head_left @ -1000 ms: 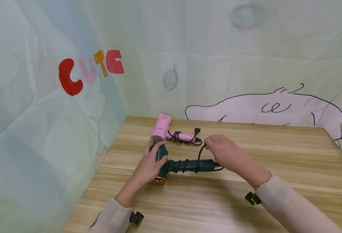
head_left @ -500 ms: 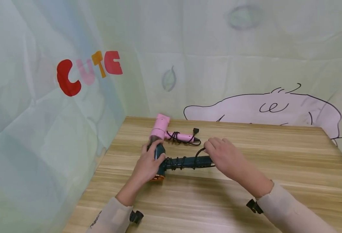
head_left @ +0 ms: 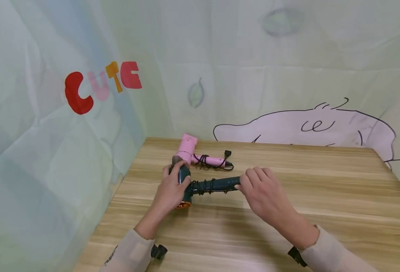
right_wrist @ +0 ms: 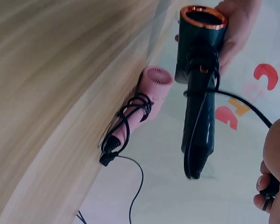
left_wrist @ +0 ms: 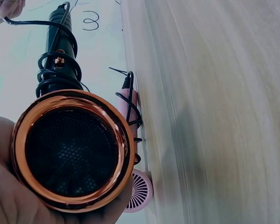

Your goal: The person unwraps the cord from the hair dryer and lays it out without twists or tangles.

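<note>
A dark green hair dryer [head_left: 220,184] with a copper-coloured rim [left_wrist: 72,205] has black cord [right_wrist: 245,102] coiled round its handle. My left hand [head_left: 170,190] grips the barrel, thumb on one side and fingers on the other. The right wrist view shows my right hand [right_wrist: 277,154] pinching the cord's plug [right_wrist: 270,186], apart from the handle, with a length of cord running between them. In the head view that same right hand [head_left: 262,192] covers the handle's end and hides the plug.
Just behind the green dryer, a pink hair dryer [head_left: 187,147] lies on the wooden table [head_left: 305,177], its own black cord wound round the handle. Printed cloth walls [head_left: 247,94] rise at the table's back and left edges.
The right hand has come slightly nearer and now hides the handle's end and the cord it lifted. The green dryer's handle has swung a little away from me; the left hand keeps its grip.
</note>
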`<state>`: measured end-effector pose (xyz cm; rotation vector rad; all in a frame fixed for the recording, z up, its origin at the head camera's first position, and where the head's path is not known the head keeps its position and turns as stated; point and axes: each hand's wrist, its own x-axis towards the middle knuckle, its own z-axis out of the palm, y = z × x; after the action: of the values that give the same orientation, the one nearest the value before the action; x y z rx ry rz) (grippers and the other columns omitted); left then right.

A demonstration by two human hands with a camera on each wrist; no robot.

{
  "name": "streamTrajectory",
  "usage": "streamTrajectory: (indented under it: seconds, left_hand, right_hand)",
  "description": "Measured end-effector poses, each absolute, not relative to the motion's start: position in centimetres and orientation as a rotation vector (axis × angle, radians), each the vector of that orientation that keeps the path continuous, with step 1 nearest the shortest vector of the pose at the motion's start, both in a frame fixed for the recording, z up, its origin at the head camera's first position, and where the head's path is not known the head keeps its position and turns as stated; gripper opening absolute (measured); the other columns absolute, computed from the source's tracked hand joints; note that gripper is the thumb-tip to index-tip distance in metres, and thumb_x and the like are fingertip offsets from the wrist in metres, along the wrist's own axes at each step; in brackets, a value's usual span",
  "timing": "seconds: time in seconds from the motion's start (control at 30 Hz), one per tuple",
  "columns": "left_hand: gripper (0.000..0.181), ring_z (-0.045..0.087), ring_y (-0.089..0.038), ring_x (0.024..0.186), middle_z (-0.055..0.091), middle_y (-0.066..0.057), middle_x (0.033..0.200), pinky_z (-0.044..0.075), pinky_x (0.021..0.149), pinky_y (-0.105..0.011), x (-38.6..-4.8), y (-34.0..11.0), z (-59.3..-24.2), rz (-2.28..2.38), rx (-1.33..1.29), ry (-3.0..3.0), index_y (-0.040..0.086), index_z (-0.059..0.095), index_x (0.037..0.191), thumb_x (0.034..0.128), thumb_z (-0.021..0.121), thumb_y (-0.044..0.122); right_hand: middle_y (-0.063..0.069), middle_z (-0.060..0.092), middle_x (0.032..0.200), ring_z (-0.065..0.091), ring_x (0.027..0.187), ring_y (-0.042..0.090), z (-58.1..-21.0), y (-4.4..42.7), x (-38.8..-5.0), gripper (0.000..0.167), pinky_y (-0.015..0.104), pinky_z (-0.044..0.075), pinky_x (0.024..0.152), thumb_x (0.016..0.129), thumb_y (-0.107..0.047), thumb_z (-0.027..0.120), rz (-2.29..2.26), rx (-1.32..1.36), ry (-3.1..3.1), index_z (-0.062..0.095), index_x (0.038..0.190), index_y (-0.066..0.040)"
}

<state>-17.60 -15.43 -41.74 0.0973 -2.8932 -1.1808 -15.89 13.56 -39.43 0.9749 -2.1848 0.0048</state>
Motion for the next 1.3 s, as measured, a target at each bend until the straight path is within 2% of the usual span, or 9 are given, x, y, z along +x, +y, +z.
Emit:
streamTrajectory:
  seconds: [0.17,0.33,0.47,0.57,0.8,0.9,1.07,1.3]
  left_hand:
    - [0.053,0.057,-0.044,0.112,0.017,-0.02,0.161,0.056,0.08,-0.052,-17.8,-15.5,-41.6,-1.189,0.112,-2.872,0.029,0.036,0.154,0.1041,0.051,0.037]
    - [0.054,0.056,-0.046,0.114,0.017,-0.02,0.161,0.055,0.085,-0.057,-18.0,-15.6,-41.4,-1.176,0.131,-2.862,0.03,0.035,0.155,0.1041,0.052,0.036]
    - [0.055,0.057,-0.046,0.114,0.017,-0.021,0.161,0.055,0.086,-0.059,-18.2,-15.9,-41.2,-1.156,0.134,-2.859,0.029,0.034,0.156,0.1043,0.051,0.036]
    - [0.055,0.057,-0.047,0.114,0.016,-0.022,0.161,0.055,0.086,-0.059,-18.3,-16.0,-41.1,-1.144,0.134,-2.856,0.028,0.033,0.156,0.1045,0.051,0.035]
    - [0.055,0.06,-0.044,0.109,0.015,-0.023,0.161,0.057,0.08,-0.051,-18.7,-16.7,-40.7,-1.14,0.124,-2.822,0.03,0.033,0.157,0.1045,0.05,0.036]
    - [0.055,0.06,-0.045,0.11,0.014,-0.022,0.162,0.057,0.082,-0.052,-18.7,-17.0,-40.5,-1.162,0.113,-2.812,0.032,0.032,0.157,0.1049,0.05,0.036]
    - [0.055,0.057,-0.046,0.115,0.014,-0.021,0.162,0.055,0.087,-0.058,-18.8,-17.5,-40.5,-1.212,0.101,-2.806,0.033,0.031,0.157,0.1052,0.05,0.037]
    - [0.055,0.053,-0.048,0.122,0.015,-0.022,0.161,0.051,0.091,-0.062,-18.9,-17.7,-40.5,-1.272,0.083,-2.786,0.031,0.033,0.156,0.1048,0.05,0.036]
  right_hand:
    - [0.007,0.043,0.079,0.046,0.071,0.026,-39.8,13.4,-15.1,0.043,0.038,0.041,0.066,0.11,-0.038,0.036,0.028,0.948,-2.178,0.049,0.086,-0.004]
    - [0.008,0.043,0.078,0.045,0.07,0.026,-40.0,13.6,-14.6,0.045,0.038,0.039,0.065,0.11,-0.039,0.033,-0.008,0.891,-2.191,0.045,0.084,-0.004]
    - [0.007,0.043,0.077,0.044,0.07,0.025,-40.4,13.8,-14.2,0.049,0.037,0.037,0.065,0.111,-0.04,0.028,-0.042,0.861,-2.214,0.044,0.083,-0.004]
    - [0.006,0.042,0.075,0.043,0.068,0.024,-40.7,13.8,-14.0,0.048,0.036,0.036,0.064,0.11,-0.04,0.03,-0.062,0.853,-2.213,0.044,0.081,-0.004]
    - [0.003,0.035,0.066,0.039,0.06,0.022,-41.5,13.6,-13.4,0.051,0.036,0.035,0.059,0.112,-0.039,0.027,-0.01,0.829,-2.186,0.042,0.077,-0.005]
    - [0.001,0.032,0.064,0.037,0.056,0.019,-42.0,13.7,-13.3,0.051,0.033,0.033,0.056,0.112,-0.039,0.027,-0.02,0.805,-2.187,0.042,0.075,-0.006]
    - [-0.002,0.03,0.058,0.035,0.049,0.016,-42.7,14.3,-13.4,0.053,0.027,0.025,0.048,0.112,-0.04,0.026,-0.049,0.755,-2.195,0.043,0.073,-0.007]
    - [-0.006,0.018,0.057,0.016,0.049,0.01,-43.3,15.5,-14.1,0.055,0.023,0.013,0.044,0.112,-0.041,0.027,-0.055,0.755,-2.207,0.036,0.068,-0.01]
